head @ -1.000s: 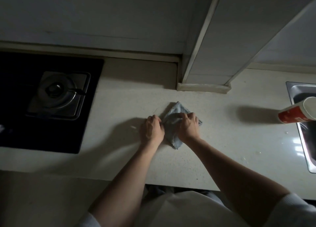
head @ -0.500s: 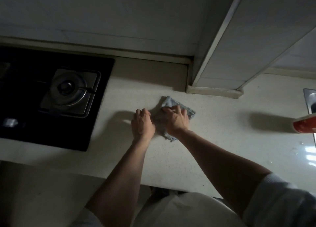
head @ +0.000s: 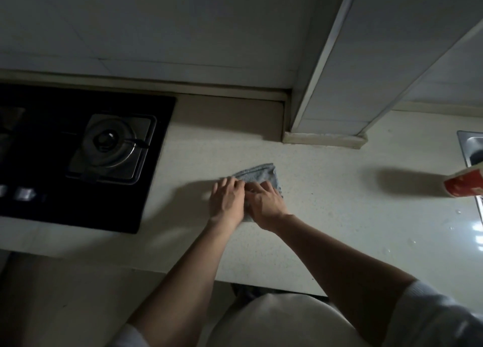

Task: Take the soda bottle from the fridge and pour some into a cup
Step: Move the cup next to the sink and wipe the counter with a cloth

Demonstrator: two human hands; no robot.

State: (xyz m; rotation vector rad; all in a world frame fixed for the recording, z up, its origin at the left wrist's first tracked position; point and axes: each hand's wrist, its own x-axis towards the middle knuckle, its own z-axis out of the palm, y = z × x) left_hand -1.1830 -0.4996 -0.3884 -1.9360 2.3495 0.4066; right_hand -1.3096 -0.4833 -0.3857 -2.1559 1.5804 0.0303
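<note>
Dim kitchen light falls on a pale speckled table (head: 339,203) set against a tiled wall. Near its middle lies a grey cloth (head: 261,174), and both hands are on it: the left hand (head: 227,199) and the right hand (head: 264,203) sit side by side, touching, with their fingers laid over the cloth's near part. The gloom hides whether they pinch the fabric or only press it. The cup (head: 467,186), red with a white rim, stands at the far right edge of view, well apart from the right hand, with only open table between them. Just behind the cup is the corner of a steel sink (head: 473,148). A black stove (head: 86,189) with one burner (head: 112,142) fills the left. A boxed white column (head: 339,85) meets the table behind the cloth.
</note>
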